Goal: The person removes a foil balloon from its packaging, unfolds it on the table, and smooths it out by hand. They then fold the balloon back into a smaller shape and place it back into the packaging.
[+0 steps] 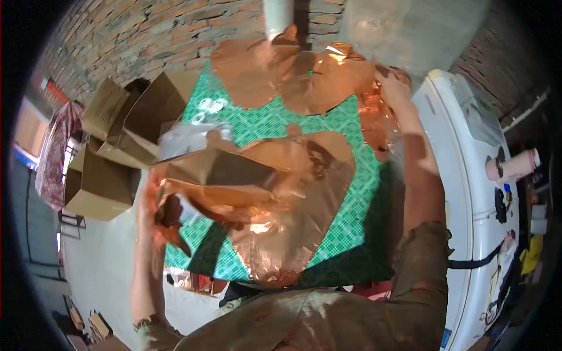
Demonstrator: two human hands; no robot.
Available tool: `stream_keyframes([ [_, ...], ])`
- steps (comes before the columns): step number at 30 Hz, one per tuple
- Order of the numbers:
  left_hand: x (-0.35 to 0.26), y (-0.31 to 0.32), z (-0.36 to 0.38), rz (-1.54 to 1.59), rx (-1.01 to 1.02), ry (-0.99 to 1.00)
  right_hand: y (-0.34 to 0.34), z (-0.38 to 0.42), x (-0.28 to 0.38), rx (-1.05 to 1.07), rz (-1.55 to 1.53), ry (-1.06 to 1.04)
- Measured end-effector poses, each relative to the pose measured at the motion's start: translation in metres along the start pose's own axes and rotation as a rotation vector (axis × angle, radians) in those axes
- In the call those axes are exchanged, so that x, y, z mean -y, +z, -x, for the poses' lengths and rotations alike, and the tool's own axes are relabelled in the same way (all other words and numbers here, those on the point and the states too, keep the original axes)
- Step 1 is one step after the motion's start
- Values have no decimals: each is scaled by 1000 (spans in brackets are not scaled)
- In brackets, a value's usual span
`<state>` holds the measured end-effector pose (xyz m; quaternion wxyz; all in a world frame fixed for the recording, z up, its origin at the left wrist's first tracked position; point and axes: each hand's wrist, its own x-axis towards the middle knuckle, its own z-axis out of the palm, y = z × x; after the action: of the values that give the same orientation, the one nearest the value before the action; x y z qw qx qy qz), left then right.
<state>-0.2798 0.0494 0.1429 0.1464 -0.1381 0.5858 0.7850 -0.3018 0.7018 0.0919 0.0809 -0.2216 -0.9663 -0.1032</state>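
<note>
Left hand (153, 213) grips near shiny copper foil shape (281, 193) at surface's (351, 210) left edge. Right hand (393, 88) pinches another foil shape (304, 76) at far right corner. Step looks like sorting foil pieces; next needs gentle lift, no tearing. Cardboard boxes (117, 146) left.

Glossy copper foil balloons (281, 210) (crinkled), checked woven cloth (351, 193), matt cardboard boxes (99, 181)
</note>
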Motion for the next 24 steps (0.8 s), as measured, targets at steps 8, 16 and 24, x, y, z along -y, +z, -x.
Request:
stream_keyframes([
  [8,5,35,31,-99,144,-102,-72,49,94,-57,-307,-330],
  [16,-16,66,62,-292,303,107,-264,281,222,-65,-701,-809],
  [24,-45,35,96,-326,327,291,-210,307,210,-289,-603,-773],
])
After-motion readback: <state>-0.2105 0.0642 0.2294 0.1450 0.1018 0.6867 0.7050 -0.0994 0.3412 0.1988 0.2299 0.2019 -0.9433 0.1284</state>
